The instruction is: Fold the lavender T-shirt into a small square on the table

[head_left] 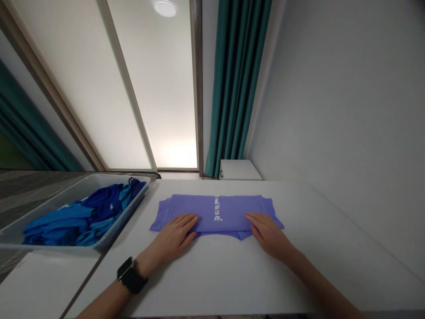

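Note:
A purple shirt (239, 210) lies folded into a wide band on the white table, with white lettering down its middle. Part of its neckline and short sleeve ends show beyond the folded layer. My left hand (177, 235) rests flat on the shirt's near left part, fingers stretched out and thumb apart. On that wrist is a black smartwatch (132, 275). My right hand (267, 232) lies on the near right part of the shirt, fingers extended with the thumb below them. Neither hand grasps the fabric.
A white table (219, 279) spans the front. At the left stands a translucent plastic bin (9, 239) holding several blue garments (99, 208). A white wall (358, 133) borders the right side. Behind the table are a small white cabinet (241, 169), a green curtain (237, 84) and frosted sliding doors (156, 88).

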`<state>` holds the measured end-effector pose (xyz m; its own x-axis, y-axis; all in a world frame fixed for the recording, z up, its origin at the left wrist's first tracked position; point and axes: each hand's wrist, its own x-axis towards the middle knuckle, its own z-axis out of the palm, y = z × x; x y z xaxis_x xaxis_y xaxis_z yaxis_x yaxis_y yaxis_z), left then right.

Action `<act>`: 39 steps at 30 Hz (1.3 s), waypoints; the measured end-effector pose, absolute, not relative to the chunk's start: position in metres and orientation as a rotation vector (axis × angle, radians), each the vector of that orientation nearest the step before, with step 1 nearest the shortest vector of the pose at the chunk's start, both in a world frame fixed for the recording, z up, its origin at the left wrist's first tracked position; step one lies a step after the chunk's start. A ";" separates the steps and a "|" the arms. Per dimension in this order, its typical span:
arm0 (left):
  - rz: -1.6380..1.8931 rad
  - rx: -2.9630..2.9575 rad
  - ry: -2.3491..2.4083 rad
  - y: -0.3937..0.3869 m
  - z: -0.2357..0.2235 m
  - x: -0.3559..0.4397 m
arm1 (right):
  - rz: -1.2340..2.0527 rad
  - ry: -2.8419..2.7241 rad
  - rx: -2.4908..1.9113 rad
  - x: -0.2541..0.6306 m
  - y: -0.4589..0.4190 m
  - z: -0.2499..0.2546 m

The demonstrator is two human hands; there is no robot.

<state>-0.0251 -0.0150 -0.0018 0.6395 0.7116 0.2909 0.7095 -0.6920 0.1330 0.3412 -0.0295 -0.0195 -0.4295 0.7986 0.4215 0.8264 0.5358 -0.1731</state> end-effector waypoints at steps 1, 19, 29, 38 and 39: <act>0.492 2.839 1.199 -0.015 -0.003 -0.015 | -0.061 -2.357 -1.331 0.325 -0.031 -0.016; 0.376 2.915 1.158 -0.028 -0.025 0.001 | 0.146 -2.560 -1.352 0.281 -0.058 -0.029; 0.405 2.886 1.171 -0.030 -0.019 0.001 | 0.167 -2.532 -1.353 0.282 -0.060 -0.026; 0.365 2.764 1.452 0.048 0.021 -0.045 | -0.002 -2.412 -1.373 0.329 0.011 -0.018; 0.312 2.751 1.439 0.061 0.024 -0.051 | -0.007 -2.419 -1.380 0.337 0.025 -0.015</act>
<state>-0.0508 0.0610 0.0244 0.5546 0.8153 0.1664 0.8111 -0.5743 0.1104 0.3367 0.0250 -0.0155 -0.4616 0.8328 0.3056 0.8346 0.5245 -0.1687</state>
